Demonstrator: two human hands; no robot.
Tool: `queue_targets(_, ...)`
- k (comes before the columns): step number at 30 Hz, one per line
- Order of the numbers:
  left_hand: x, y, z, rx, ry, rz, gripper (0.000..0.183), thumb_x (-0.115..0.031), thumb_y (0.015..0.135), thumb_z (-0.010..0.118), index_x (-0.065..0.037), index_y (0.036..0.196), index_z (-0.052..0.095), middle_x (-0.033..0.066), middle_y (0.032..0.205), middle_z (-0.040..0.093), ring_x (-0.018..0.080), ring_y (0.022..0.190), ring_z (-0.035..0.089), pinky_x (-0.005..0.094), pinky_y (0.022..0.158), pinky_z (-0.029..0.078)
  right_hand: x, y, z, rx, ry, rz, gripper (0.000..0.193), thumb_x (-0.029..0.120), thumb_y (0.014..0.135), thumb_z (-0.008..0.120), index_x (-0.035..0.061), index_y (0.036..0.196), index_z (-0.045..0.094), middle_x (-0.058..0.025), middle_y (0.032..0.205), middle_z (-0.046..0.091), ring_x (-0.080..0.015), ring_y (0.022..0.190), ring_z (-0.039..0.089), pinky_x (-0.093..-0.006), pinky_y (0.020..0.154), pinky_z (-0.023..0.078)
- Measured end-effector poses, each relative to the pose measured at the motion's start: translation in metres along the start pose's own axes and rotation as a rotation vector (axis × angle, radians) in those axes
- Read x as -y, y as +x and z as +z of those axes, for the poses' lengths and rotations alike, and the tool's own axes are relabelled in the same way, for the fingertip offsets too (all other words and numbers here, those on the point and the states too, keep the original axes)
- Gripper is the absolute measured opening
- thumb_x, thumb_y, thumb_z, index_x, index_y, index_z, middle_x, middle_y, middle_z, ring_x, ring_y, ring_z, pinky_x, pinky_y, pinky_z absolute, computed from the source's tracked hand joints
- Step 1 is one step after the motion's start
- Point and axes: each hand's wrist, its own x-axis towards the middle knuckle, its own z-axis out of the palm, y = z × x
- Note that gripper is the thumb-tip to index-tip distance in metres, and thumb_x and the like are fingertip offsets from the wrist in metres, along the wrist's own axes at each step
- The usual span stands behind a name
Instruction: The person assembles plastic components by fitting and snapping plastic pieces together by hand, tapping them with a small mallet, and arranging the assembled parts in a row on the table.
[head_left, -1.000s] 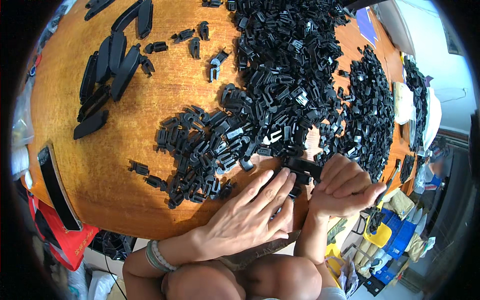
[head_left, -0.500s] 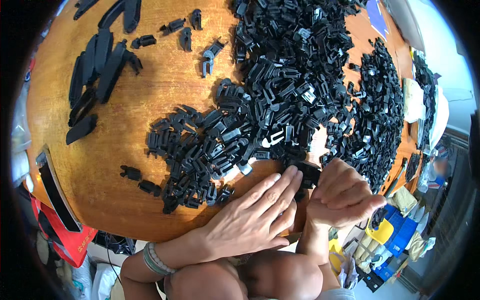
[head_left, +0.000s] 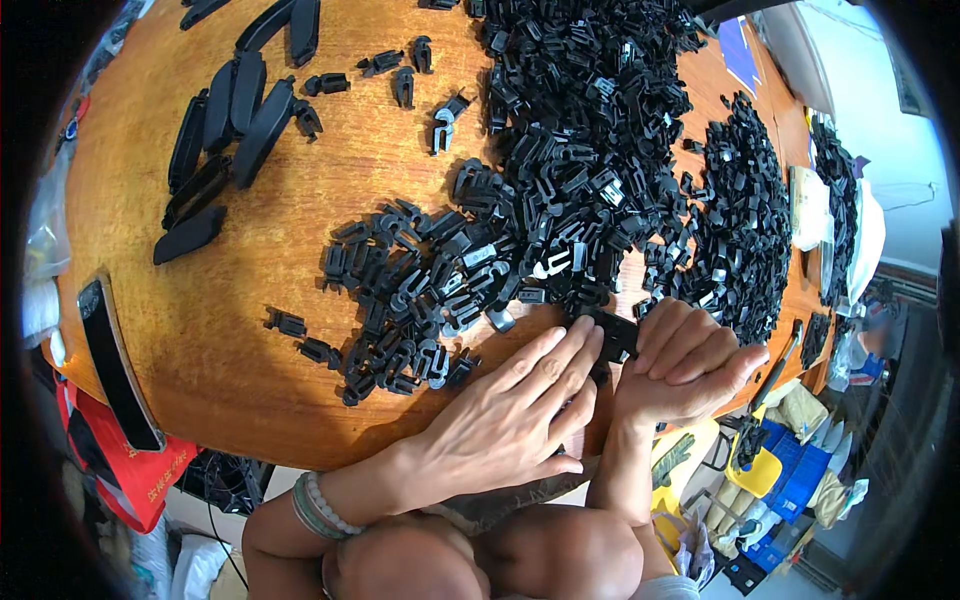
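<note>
At the near edge of the heap of black plastic clips point(head_left: 590, 130) on the desk point(head_left: 240, 340) is one black plastic part point(head_left: 618, 338). The right hand point(head_left: 688, 365), tightly curled, holds its end; the left hand point(head_left: 505, 412), almost flat, touches it.

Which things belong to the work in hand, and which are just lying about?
In the work, apparently: black part between left hand and right hand; clip pile; perhaps long black pieces.

Lying about, apparently: purple sheet; black strip; blue crates.
</note>
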Motion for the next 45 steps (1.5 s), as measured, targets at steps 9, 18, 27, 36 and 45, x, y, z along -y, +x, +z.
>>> queue_targets(9,0.002,0.0,0.008,-0.116,0.007,0.027,0.073,-0.058,0.08,0.058,0.007,0.112,0.049,0.0294,0.137,0.04,0.0403,0.132,0.035,0.0515,0.111,0.023,0.021,0.01,0.0,0.053,-0.168,-0.066,0.059,0.036,0.103,0.022,0.0122,0.051,0.034,-0.0023,0.041,0.034,-0.0117,0.033,0.029,-0.0241,0.033,0.027)
queue_targets(18,-0.012,-0.035,-0.008,-0.479,0.22,0.312,0.049,-0.051,0.09,0.053,-0.002,0.084,0.057,0.0116,0.088,0.061,0.0256,0.089,0.059,0.0439,0.091,0.046,0.055,-0.008,-0.006,0.326,-1.027,0.402,0.035,0.02,0.099,0.042,-0.0036,0.087,0.065,-0.0118,0.072,0.063,-0.0147,0.057,0.055,-0.0297,0.056,0.043)
queue_targets(27,-0.016,-0.09,-0.011,-0.508,0.335,0.171,0.055,-0.059,0.083,0.059,-0.004,0.076,0.057,0.0088,0.077,0.06,0.0243,0.076,0.059,0.0364,0.073,0.048,0.052,-0.017,-0.01,0.447,-0.968,0.267,0.042,0.024,0.102,0.038,-0.0056,0.084,0.062,-0.0086,0.076,0.063,-0.009,0.056,0.049,-0.0255,0.052,0.037)
queue_targets(36,-0.015,-0.097,-0.025,-0.537,0.174,0.076,0.053,-0.054,0.084,0.061,-0.001,0.086,0.057,0.0113,0.081,0.059,0.0274,0.076,0.057,0.0389,0.064,0.046,0.069,-0.045,-0.017,0.567,-0.748,0.483,0.043,0.023,0.1,0.039,-0.0057,0.08,0.064,-0.0095,0.071,0.065,-0.0117,0.055,0.053,-0.0263,0.053,0.042)
queue_targets(45,-0.02,-0.092,-0.023,-0.511,0.005,0.036,0.04,-0.037,0.082,0.07,0.0,0.09,0.057,0.0123,0.084,0.06,0.0288,0.074,0.058,0.039,0.063,0.047,0.082,-0.081,-0.027,0.814,-0.527,0.459,0.042,0.018,0.096,0.051,-0.0015,0.06,0.057,-0.0127,0.056,0.053,-0.0268,0.046,0.051,-0.0368,0.047,0.042)
